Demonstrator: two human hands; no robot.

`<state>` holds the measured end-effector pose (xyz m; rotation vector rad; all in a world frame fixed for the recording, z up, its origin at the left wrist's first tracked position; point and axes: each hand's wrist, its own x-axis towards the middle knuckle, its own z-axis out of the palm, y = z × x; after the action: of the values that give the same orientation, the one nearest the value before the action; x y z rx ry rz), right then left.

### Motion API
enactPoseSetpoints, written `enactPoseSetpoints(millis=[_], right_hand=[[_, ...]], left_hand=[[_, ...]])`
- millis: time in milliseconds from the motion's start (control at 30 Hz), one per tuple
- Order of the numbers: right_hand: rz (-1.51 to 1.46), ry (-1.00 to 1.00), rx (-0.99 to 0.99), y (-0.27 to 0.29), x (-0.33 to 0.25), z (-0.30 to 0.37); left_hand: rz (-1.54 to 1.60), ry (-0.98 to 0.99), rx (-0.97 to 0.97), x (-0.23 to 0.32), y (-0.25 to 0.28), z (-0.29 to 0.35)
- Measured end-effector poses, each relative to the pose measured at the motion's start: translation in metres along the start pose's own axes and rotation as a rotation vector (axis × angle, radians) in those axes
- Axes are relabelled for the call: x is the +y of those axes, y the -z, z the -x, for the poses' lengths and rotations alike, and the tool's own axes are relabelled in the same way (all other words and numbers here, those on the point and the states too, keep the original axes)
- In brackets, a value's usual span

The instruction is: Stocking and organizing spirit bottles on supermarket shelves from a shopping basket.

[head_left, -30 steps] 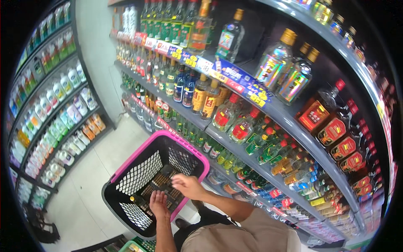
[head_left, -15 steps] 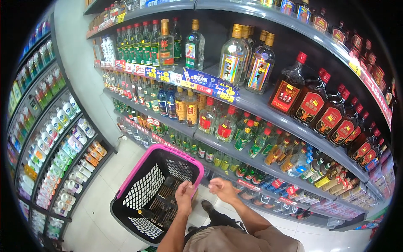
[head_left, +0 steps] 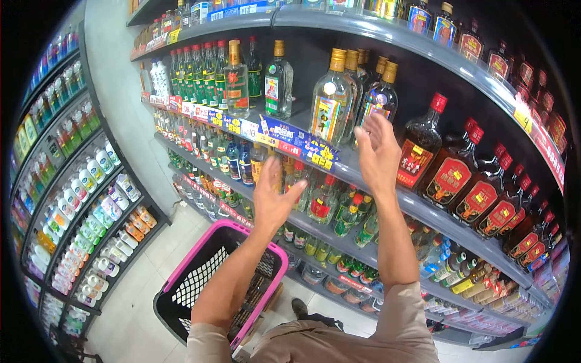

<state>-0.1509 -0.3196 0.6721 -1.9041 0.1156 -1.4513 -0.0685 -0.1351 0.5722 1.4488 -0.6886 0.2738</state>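
Both of my hands are raised in front of the liquor shelf, holding nothing. My right hand (head_left: 376, 148) has its fingers apart and covers the lower part of a clear bottle with a gold cap (head_left: 380, 95); whether it touches the glass I cannot tell. Just left of it stands another clear gold-capped bottle (head_left: 331, 100) with a colourful label. My left hand (head_left: 271, 195), thumb spread from the fingers, is in front of the lower shelf's bottles, below the blue price strip (head_left: 284, 134). Below my left forearm a black basket with a pink rim (head_left: 190, 257) stands on the floor.
Dark bottles with red caps (head_left: 417, 148) line the shelf at the right. Green bottles (head_left: 209, 75) and a lone clear bottle (head_left: 278, 91) stand further left. A grey shelf edge (head_left: 436, 215) curves across. Another rack of bottles (head_left: 85, 175) is at far left.
Both hands have risen from over the basket and the floor to the shelf, moving apart, with their fingers opening. The view has shifted slightly; the bottles stand as before.
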Motion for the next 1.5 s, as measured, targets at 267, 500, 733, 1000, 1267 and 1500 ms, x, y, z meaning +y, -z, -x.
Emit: enactPoseSetpoints(millis=[267,500,733,1000,1267,1500], right_hand=[[0.288,0.21,-0.018,-0.025,-0.006,-0.085],[0.292,0.103,-0.099,-0.048,0.004,-0.118],[0.372,0.042,-0.12,-0.06,0.009,-0.132],[0.353,0.005,-0.143,-0.061,0.01,-0.134],[0.324,0.052,-0.147,-0.05,-0.02,-0.121],[0.215,0.13,-0.085,-0.034,-0.038,-0.114]], left_hand=[[-0.301,-0.074,0.017,0.049,-0.085,-0.1],[-0.426,0.031,-0.014,0.041,-0.11,-0.119],[-0.47,0.079,-0.011,0.041,-0.112,-0.125],[-0.4,0.093,0.084,0.041,-0.113,-0.12],[-0.303,0.121,0.103,0.054,-0.109,-0.11],[-0.333,-0.122,0.229,0.058,-0.115,-0.109]])
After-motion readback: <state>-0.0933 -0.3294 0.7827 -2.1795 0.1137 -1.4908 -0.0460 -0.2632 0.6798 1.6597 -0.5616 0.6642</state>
